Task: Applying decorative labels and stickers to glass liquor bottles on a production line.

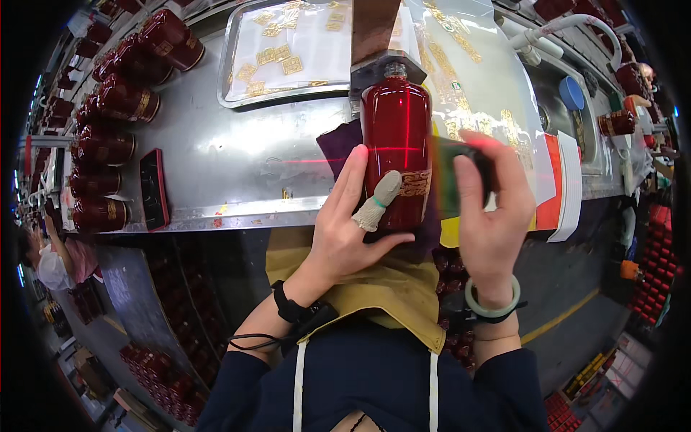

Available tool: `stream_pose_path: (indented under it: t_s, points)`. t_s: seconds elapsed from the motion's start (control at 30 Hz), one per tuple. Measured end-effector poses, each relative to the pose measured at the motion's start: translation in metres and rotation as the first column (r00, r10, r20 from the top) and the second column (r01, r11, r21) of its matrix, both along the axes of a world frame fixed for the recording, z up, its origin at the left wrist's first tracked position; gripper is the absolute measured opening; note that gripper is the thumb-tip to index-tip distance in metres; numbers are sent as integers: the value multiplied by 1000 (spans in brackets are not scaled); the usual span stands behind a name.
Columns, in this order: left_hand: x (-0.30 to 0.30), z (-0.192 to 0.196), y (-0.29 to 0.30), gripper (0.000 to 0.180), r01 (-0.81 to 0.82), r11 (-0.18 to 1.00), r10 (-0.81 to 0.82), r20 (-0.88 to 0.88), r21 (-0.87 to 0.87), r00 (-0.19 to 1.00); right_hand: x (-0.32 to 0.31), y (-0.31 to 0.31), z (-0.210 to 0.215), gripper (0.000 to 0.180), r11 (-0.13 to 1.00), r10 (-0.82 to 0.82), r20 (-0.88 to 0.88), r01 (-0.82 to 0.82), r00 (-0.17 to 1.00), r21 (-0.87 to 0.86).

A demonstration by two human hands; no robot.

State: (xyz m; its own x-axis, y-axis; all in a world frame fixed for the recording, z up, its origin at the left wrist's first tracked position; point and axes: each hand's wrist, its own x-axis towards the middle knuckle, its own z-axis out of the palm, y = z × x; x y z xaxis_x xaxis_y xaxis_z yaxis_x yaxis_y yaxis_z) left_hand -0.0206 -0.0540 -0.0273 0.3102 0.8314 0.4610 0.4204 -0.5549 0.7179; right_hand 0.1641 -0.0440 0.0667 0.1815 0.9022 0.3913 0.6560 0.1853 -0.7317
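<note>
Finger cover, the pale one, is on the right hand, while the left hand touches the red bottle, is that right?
The hand is wrong: the head view shows the pale finger cover on the left hand, which does touch the red bottle.

Dark red bottles [128, 99] lined up at left, red-edged phone [152, 189] beside them on the metal table [230, 165], blue cup [571, 93] at the right-hand sink [549, 83], curved white tap [531, 36] beyond, orange sheet [550, 194] and white sheets [570, 191] nearer.
</note>
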Motion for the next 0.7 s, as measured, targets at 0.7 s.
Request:
stream_pose_path:
  t_s: [0.7]
  points:
    - [9, -18, -6, 108, -95, 985, 139, 335, -143, 932, -9, 29, -7, 25, 882, 309, 562, -452, 767, 131]
